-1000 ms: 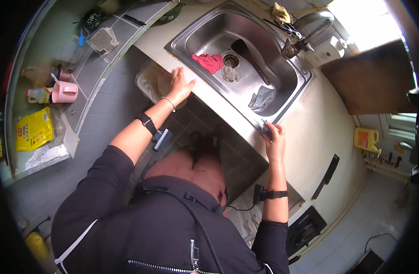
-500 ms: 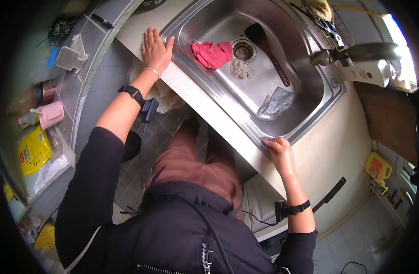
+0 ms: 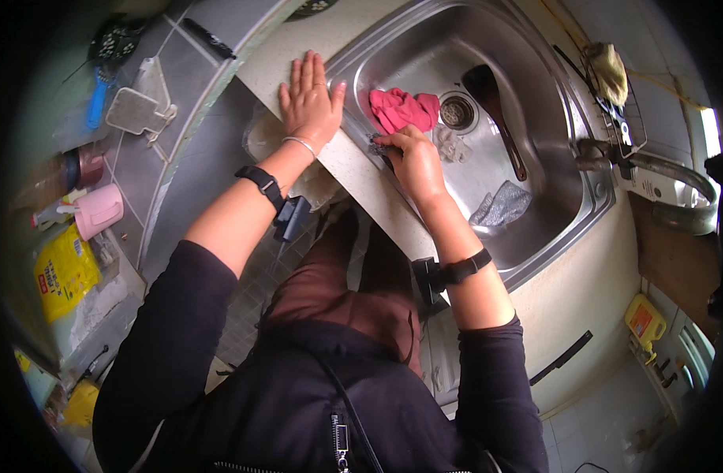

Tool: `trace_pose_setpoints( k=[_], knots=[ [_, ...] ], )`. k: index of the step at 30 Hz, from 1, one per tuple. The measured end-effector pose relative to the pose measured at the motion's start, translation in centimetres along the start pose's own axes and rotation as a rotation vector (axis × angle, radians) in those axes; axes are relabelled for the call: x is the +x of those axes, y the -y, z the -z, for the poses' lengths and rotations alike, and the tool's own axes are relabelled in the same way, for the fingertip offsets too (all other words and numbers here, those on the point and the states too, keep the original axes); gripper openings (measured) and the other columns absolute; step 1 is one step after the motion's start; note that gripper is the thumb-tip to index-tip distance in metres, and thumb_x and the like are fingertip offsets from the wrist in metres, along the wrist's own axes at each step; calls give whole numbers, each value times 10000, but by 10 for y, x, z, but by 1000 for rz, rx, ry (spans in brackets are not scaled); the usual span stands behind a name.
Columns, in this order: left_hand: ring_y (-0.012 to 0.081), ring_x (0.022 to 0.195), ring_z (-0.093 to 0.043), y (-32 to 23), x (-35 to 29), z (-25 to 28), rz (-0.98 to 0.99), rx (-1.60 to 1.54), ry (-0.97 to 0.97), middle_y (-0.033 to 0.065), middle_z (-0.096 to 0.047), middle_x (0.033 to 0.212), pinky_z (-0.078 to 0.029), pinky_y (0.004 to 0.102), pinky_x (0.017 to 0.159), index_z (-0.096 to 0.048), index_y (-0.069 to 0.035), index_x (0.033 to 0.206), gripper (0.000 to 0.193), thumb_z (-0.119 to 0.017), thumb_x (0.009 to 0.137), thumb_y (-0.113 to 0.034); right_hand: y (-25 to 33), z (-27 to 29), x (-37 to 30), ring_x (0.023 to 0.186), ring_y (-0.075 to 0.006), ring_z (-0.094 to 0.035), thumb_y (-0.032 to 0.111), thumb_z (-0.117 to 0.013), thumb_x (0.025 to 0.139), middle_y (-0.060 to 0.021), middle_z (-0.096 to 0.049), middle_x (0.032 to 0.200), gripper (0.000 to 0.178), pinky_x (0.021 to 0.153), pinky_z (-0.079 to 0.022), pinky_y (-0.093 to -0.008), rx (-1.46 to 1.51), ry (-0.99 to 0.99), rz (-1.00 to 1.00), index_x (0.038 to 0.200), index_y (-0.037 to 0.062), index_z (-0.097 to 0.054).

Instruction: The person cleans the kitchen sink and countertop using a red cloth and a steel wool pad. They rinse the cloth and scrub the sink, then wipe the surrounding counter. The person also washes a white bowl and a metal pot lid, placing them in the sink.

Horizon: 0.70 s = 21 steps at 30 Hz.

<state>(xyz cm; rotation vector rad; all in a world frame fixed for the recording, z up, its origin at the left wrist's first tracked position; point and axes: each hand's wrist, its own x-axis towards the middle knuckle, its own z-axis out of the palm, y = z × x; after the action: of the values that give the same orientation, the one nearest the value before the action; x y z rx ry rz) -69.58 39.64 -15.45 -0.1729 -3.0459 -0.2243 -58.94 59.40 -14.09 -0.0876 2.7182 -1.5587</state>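
Observation:
My left hand [image 3: 310,106] lies flat with its fingers stretched out on the pale countertop [image 3: 361,169], beside the left corner of the steel sink [image 3: 535,276]. My right hand [image 3: 416,162] is closed, pressing a small grey scouring pad [image 3: 375,147] on the sink's near rim. Only a bit of the pad shows past the fingertips. Just beyond this hand, inside the basin, a red cloth [image 3: 401,109] lies crumpled. By the drain [image 3: 457,112] are a wet whitish rag [image 3: 453,146] and a dark spatula [image 3: 499,122]. A grey mesh cloth [image 3: 502,203] rests nearer the right end.
The metal faucet [image 3: 653,165] juts out at the sink's right side. Behind it stands a wire rack [image 3: 614,110] with a yellowish cloth [image 3: 606,72]. A black knife [image 3: 562,357] lies on the right counter. At left, a shelf holds a pink cup [image 3: 99,210] and a yellow packet [image 3: 67,270].
My right hand has slid left along the sink's near rim with the scouring pad, from the right corner to beside the red cloth. My left hand stays flat on the counter. The view has shifted slightly.

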Motion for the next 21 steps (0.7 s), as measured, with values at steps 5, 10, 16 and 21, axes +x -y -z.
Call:
trace_pose_setpoints(
  k=[5, 10, 16, 21],
  knots=[
    [293, 1473, -167, 5, 1, 4, -60, -26, 36, 100, -203, 1593, -164, 537, 1155, -230, -53, 1514, 692, -438, 978, -438, 2, 56, -80, 754, -324, -590, 20, -709, 761, -139, -593, 797, 135, 709, -485, -395, -146, 62, -205, 887, 59, -738],
    [293, 1472, -169, 13, 3, 4, -147, -43, 28, 112, -202, 1591, -161, 517, 1161, -223, -42, 1514, 710, -450, 973, -442, 15, 123, -187, 874, -269, -624, -107, -684, 706, -94, -633, 917, 365, 786, -512, -344, -194, 7, -332, 1003, 98, -734],
    [284, 1468, -183, 13, 0, 0, -132, -43, 0, 95, -221, 1588, -156, 510, 1164, -261, -61, 1505, 693, -438, 971, -465, 18, 102, -193, 890, -259, -624, -122, -686, 684, -90, -618, 930, 420, 788, -516, -344, -212, 98, -414, 1042, 97, -710],
    [277, 1445, -259, 18, -2, 1, -162, -129, -53, 81, -297, 1562, -199, 475, 1148, -337, -90, 1482, 592, -373, 1000, -432, 25, 66, -143, 882, -258, -629, -127, -681, 679, -94, -626, 916, 399, 782, -511, -333, -39, -31, -485, 1010, 93, -717]
  ],
)
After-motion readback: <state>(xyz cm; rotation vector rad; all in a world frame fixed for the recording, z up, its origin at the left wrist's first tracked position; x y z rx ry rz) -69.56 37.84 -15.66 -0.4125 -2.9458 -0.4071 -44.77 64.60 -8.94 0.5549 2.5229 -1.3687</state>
